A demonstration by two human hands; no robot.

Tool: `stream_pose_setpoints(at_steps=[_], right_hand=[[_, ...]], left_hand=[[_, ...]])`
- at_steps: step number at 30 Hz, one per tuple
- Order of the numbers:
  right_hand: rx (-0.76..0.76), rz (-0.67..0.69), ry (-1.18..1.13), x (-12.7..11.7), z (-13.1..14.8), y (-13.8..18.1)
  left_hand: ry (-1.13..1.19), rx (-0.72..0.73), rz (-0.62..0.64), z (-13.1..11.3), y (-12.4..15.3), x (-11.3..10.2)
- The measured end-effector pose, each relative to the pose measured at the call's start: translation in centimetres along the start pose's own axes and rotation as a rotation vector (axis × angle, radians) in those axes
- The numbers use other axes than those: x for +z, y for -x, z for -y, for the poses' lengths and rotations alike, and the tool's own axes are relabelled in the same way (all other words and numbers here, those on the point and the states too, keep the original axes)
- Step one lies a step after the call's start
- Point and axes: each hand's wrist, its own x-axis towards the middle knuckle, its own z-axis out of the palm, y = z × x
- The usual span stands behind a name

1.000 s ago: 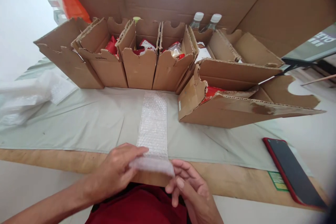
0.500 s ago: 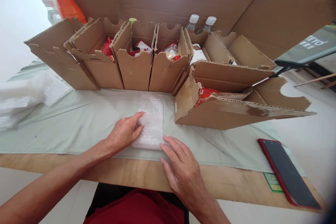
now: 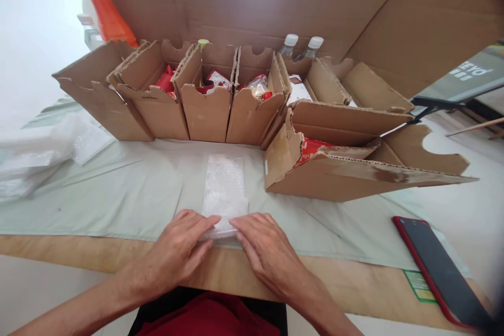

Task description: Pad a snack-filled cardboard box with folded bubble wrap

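A clear piece of bubble wrap [image 3: 223,181] lies flat on the pale green cloth, its near end close to the table's front edge. That end looks folded or layered. My left hand [image 3: 183,247] has its thumb and fingers closed on the near left corner of the wrap. At the opposite corner, my right hand [image 3: 265,249] grips the wrap between its thumb and bent fingers. Both sets of fingertips are a short way apart. Whether anything lies inside the wrap I cannot make out.
Several open cardboard boxes [image 3: 207,113] with packets in them stand along the back. Another box [image 3: 311,176] holding red packets sits at the right. More bubble wrap [image 3: 35,155] is heaped at the left. A red-cased phone [image 3: 441,270] rests at the right front edge.
My left hand has moved down to the near end of the wrap, and my right hand has closed in beside it. The near end has been drawn or folded toward me.
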Motion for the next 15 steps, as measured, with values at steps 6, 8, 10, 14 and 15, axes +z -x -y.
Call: stream_pose_setpoints(at_steps=[6, 8, 10, 14, 15], right_hand=[[0.018, -0.306, 0.049, -0.1, 0.0, 1.7], [-0.032, -0.343, 0.138, 0.6, -0.1, 2.2], [-0.085, -0.269, 0.193, 1.3, -0.1, 2.2], [-0.077, -0.228, 0.157, 2.0, -0.1, 1.5], [-0.058, -0.237, 0.11, 1.9, -0.1, 1.5]], left_hand=[[0.227, -0.331, -0.011, 0.6, -0.7, 0.8], [0.22, -0.348, 0.006, 1.1, -1.5, 1.1], [0.146, -0.298, -0.026, 1.5, -2.1, 1.4], [-0.098, -0.079, -0.219, 1.3, -1.8, 1.5], [-0.13, -0.021, -0.236, 1.0, -1.4, 1.4]])
